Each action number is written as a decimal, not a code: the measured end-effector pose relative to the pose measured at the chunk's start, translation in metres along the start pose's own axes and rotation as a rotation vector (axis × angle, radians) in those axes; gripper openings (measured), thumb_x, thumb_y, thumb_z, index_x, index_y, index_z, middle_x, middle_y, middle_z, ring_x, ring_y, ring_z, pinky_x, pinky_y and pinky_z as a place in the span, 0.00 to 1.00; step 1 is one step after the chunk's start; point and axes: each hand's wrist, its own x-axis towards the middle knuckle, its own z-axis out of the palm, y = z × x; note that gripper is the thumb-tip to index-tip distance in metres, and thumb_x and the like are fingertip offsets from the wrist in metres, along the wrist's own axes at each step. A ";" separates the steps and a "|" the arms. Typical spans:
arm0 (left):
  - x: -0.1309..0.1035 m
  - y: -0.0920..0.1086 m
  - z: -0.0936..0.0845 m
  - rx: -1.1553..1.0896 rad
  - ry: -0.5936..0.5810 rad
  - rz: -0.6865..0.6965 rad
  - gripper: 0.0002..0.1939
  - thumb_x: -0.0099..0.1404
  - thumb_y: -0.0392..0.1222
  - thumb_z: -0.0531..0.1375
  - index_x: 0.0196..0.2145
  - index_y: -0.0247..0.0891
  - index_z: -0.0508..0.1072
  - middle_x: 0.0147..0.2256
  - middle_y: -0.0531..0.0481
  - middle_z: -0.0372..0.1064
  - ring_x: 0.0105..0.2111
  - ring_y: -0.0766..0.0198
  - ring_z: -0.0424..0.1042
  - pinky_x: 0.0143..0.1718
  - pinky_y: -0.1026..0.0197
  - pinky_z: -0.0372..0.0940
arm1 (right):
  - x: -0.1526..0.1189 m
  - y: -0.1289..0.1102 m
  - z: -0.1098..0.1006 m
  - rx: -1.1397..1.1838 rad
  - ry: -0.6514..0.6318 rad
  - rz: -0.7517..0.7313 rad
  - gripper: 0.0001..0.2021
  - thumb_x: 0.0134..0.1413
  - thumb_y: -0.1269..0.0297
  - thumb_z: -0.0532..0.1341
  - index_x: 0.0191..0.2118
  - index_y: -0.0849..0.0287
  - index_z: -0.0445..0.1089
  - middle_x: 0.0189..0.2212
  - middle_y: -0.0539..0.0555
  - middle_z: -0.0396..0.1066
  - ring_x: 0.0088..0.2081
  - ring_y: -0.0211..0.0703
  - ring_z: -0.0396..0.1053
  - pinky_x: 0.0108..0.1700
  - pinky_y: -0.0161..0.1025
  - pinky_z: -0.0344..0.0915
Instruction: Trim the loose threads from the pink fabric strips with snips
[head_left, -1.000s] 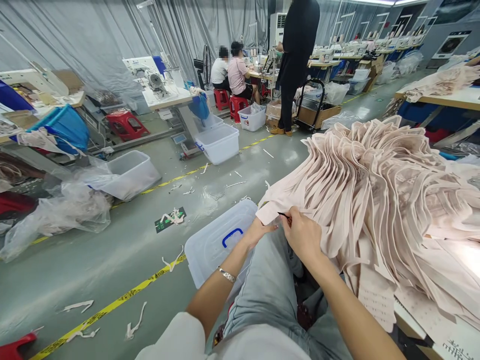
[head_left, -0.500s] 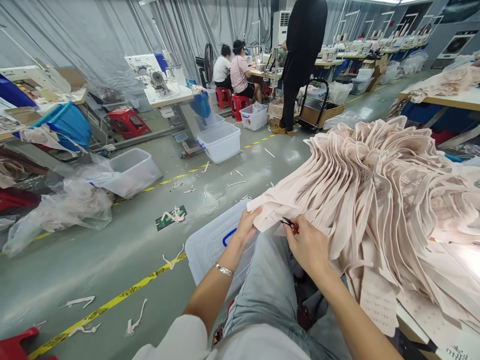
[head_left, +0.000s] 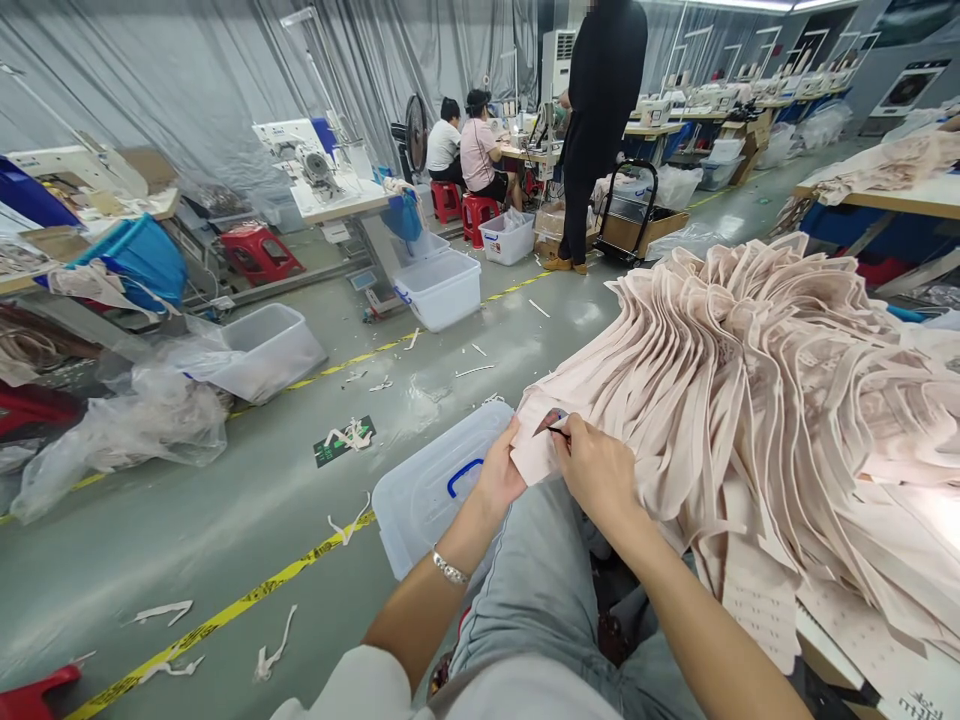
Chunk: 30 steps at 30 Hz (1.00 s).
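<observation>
A large pile of pale pink fabric pieces [head_left: 720,370] lies in overlapping layers on the right. My left hand [head_left: 501,472] grips the end of one pink piece [head_left: 536,455] that reaches out from the pile over my lap. Small dark-bladed scissors [head_left: 551,424] are in my right hand [head_left: 594,468], their blades over that piece. Whether the blades touch the cloth is too small to tell.
Beside my left knee is a lidded clear box [head_left: 420,490] with a blue handle. A white tub [head_left: 442,290] stands farther off. A person in black [head_left: 600,110] stands near a trolley [head_left: 630,215]; two others sit on red stools. Fabric scraps lie on the floor.
The scissors have moved up and left over the held cloth. My left hand has shifted slightly right and lower, and its end of the fabric has turned.
</observation>
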 end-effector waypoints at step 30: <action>-0.011 -0.023 -0.011 0.081 -0.014 0.031 0.19 0.57 0.45 0.70 0.44 0.34 0.78 0.48 0.41 0.75 0.56 0.47 0.68 0.57 0.53 0.62 | -0.019 0.016 0.007 0.030 0.025 -0.002 0.10 0.64 0.59 0.53 0.37 0.57 0.67 0.27 0.53 0.75 0.26 0.43 0.71 0.25 0.38 0.41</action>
